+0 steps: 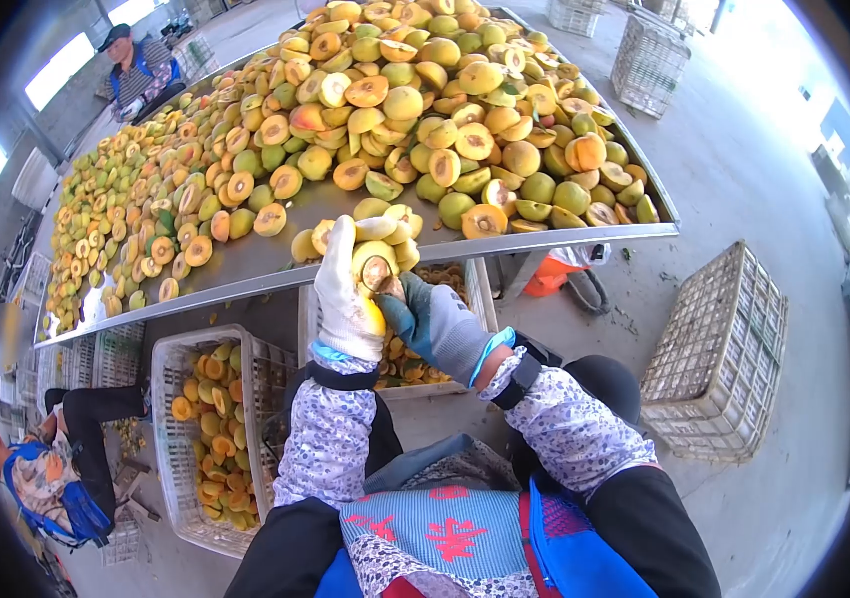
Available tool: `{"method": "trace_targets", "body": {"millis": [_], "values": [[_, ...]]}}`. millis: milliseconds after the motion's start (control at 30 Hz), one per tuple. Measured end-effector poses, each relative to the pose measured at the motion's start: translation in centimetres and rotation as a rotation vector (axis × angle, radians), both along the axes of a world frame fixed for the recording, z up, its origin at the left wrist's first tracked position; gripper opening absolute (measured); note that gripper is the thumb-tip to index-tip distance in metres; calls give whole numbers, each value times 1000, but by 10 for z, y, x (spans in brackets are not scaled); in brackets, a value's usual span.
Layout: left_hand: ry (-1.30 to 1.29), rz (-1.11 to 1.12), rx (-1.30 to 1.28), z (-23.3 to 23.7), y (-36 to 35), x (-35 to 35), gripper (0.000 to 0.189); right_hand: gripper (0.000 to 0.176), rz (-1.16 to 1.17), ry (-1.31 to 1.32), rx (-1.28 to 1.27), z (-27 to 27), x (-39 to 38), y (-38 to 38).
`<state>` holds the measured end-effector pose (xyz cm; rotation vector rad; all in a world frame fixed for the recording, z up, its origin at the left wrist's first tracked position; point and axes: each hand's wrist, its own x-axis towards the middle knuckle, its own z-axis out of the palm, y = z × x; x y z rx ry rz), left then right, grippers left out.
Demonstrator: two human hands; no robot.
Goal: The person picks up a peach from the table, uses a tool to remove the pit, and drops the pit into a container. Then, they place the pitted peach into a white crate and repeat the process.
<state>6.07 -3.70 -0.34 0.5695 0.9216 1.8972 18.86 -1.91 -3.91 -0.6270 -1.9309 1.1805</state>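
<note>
My left hand (343, 299), in a white glove, is closed around a yellow peach half (375, 261) whose cut face and brown centre face me. My right hand (437, 324), in a grey and blue glove, is closed with its fingertips against that centre. Whatever those fingers grip is mostly hidden. Both hands are just in front of the metal table's near rim (276, 281). Several peach halves (400, 221) lie on the table edge right behind the left hand. A large heap of halved peaches (385, 100) covers much of the tabletop.
Below the table, a white crate (168, 439) holds peach halves, and another crate (485, 299) with fruit stands beneath my hands. An upturned crate (714, 359) is on the floor at right. One person (136, 75) sits at far left, another (51, 478) at lower left.
</note>
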Motion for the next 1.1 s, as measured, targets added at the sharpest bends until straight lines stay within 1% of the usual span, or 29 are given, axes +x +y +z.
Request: {"method": "trace_targets", "body": {"millis": [33,67,100,133,167,200,233,267,300,333,367,400,433,467,533,567,600,633,667,700,733,767,800,900,933,1000,1100], "values": [[5,-41,2,4,-2,3,44,32,13,-101,3,5,8,0],[176,-102,-9,10,-9,4,42,30,21,-204,4,10,16,1],[252,-119,-40,7,-11,4,42,28,-25,-247,60,6,21,1],[324,-153,-61,3,-9,3,41,30,-109,-235,161,1,22,-3],[308,-202,-65,3,-9,-2,42,35,-151,-232,189,-7,22,-5],[275,-294,-50,0,-5,1,43,40,-180,-248,86,-7,21,-8],[320,-314,-58,-4,1,-3,46,44,-229,-150,149,-11,23,-9],[365,-335,-66,-7,9,-5,50,46,-219,-168,94,4,32,-13],[244,-464,-52,13,2,8,55,51,-178,9,-3,7,34,-14],[482,-367,112,39,-13,38,57,45,-192,121,-79,11,36,-17],[323,-317,247,27,-2,48,54,48,-215,174,-199,14,33,-17],[621,-189,251,24,6,53,52,48,-189,247,-326,33,42,-25],[905,-25,232,23,13,59,51,47,-163,316,-459,40,45,-28],[845,-22,209,26,20,66,50,47,-108,389,-596,44,50,-31],[807,-125,233,37,26,89,50,45,-120,204,-601,68,93,-38],[671,-169,194,42,26,104,49,44,-126,114,-610,77,112,-43],[542,-362,230,39,38,98,51,43,-195,12,-532,82,123,-47],[755,-319,401,44,32,107,53,42,-257,-94,-457,86,133,-49],[644,-544,225,57,24,105,64,41,-314,-205,-382,92,143,-52],[537,-732,22,93,-1,119,80,36,-325,-198,-296,95,149,-55],[1044,-435,449,80,3,121,50,38,-342,-168,-320,98,155,-56],[1126,-307,518,70,8,122,47,39,-353,-135,-344,100,159,-57],[1210,-170,583,69,8,127,44,41,-358,-98,-367,102,160,-57],[764,-158,607,102,-44,187,44,46,-344,39,-404,111,168,-58],[724,-189,588,106,-52,200,44,48,-337,87,-413,114,173,-59],[766,-259,549,106,-52,204,45,48,-323,105,-433,116,180,-63],[865,-269,548,100,-44,202,45,48,-306,87,-451,116,194,-69]]}}
